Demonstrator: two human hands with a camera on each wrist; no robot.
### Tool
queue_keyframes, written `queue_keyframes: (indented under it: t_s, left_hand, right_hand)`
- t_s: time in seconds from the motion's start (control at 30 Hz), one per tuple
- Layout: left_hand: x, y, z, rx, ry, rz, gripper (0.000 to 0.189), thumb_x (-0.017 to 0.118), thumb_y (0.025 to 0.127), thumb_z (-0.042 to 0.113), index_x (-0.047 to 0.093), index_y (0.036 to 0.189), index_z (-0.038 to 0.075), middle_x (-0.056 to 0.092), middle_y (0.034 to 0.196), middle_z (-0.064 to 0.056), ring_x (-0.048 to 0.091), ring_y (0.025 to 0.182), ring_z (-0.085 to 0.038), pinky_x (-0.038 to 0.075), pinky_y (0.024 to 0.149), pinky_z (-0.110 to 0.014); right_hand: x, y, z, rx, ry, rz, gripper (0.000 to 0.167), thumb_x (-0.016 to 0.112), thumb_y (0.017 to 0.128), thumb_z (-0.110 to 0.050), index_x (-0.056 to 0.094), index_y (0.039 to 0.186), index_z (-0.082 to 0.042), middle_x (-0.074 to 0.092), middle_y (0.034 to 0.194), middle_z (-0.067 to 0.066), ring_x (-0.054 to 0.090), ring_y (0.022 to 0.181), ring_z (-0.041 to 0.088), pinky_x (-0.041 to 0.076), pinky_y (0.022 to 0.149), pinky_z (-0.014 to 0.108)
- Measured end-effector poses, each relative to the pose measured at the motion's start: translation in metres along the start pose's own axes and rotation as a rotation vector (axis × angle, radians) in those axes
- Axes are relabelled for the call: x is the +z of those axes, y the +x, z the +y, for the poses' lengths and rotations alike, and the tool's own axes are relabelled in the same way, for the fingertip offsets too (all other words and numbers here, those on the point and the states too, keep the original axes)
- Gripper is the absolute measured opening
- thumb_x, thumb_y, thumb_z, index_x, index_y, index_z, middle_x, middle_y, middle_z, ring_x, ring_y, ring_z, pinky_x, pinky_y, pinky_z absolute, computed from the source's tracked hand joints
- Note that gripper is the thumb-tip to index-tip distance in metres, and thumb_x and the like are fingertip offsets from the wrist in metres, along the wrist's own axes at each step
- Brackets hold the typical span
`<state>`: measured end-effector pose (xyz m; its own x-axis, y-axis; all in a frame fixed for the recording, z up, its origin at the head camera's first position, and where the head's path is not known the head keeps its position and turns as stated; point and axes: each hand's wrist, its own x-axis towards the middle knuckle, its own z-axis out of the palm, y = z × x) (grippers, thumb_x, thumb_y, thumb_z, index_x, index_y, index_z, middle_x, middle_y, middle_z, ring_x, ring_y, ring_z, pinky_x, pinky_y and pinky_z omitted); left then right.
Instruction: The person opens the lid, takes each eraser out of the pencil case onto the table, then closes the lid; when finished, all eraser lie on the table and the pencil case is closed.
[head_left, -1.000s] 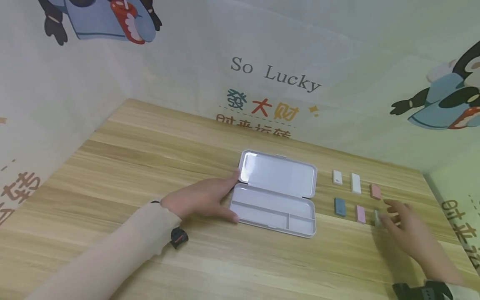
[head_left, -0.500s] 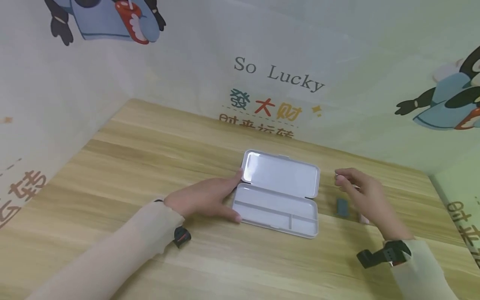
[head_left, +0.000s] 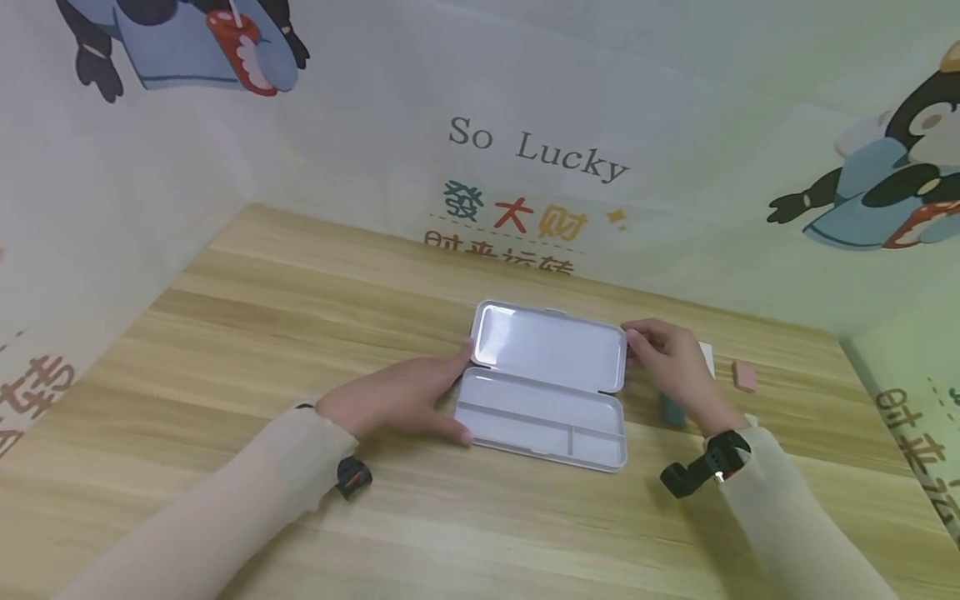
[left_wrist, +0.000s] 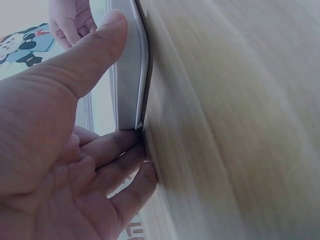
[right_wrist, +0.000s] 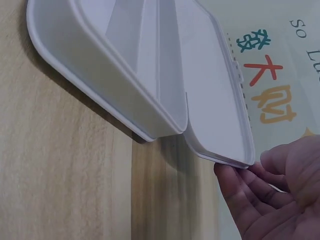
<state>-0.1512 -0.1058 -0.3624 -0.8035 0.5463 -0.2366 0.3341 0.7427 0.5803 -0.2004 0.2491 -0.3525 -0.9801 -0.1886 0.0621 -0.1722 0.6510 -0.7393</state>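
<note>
A white pencil case (head_left: 525, 417) lies open on the table, its lid (head_left: 551, 346) folded back flat and its divided tray nearest the person. My left hand (head_left: 397, 392) holds the case's left end. The left wrist view shows its thumb (left_wrist: 100, 52) along the tray's outer wall and its fingers (left_wrist: 120, 165) at the corner. At the lid's right edge is my right hand (head_left: 675, 358). In the right wrist view its fingertips (right_wrist: 227, 177) touch the lid's corner from below, with the thumb beside the edge.
Small eraser-like blocks lie to the right: a white block (head_left: 707, 357), a pink block (head_left: 744, 376) and a blue block (head_left: 672, 411), partly behind the right hand. A pale block (head_left: 751, 421) shows beside the right wrist. A printed cloth (head_left: 360, 150) hangs behind the table.
My right hand has moved left from the small blocks, over the white and blue ones, to the lid's right edge. The left hand has stayed at the case's left end.
</note>
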Motion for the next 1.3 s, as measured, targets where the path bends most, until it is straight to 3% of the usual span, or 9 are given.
queue_keyframes:
  t_s: [0.07,0.53,1.03,1.3]
  left_hand:
    - [0.0,0.0,-0.001,-0.001,-0.009,-0.004,0.121,0.086,0.085,0.044,0.007,0.169,0.007,0.033,0.171,-0.014,0.04,0.156,-0.03,0.034,0.13,-0.046]
    - [0.001,-0.001,-0.002,0.03,0.027,0.007,0.121,0.084,0.087,0.047,0.005,0.168,0.003,0.037,0.168,-0.021,0.043,0.153,-0.033,0.035,0.129,-0.048]
    - [0.001,-0.001,-0.003,0.035,0.041,0.026,0.123,0.085,0.086,0.047,0.005,0.167,0.0,0.044,0.163,-0.023,0.048,0.149,-0.035,0.038,0.127,-0.049]
    - [0.003,0.0,-0.004,0.032,0.047,0.019,0.123,0.085,0.086,0.047,0.005,0.167,-0.001,0.042,0.164,-0.023,0.047,0.15,-0.034,0.038,0.127,-0.048]
  right_hand:
    - [0.003,0.002,0.001,0.019,-0.002,0.001,0.034,0.05,0.11,-0.011,0.064,0.131,0.013,0.071,0.121,0.034,0.067,0.085,-0.002,0.064,0.079,0.021]
    - [0.008,0.007,0.008,0.137,0.075,0.034,0.038,0.05,0.111,-0.019,0.065,0.132,0.01,0.071,0.121,0.03,0.064,0.082,-0.005,0.062,0.077,0.016]
    - [0.011,0.005,0.002,0.123,0.07,0.099,0.036,0.052,0.11,-0.018,0.067,0.127,0.01,0.072,0.12,0.03,0.063,0.079,-0.006,0.061,0.076,0.015]
    - [0.007,-0.005,-0.002,0.021,0.041,0.153,0.036,0.055,0.109,-0.021,0.071,0.121,0.01,0.074,0.116,0.031,0.064,0.079,-0.008,0.059,0.073,0.014]
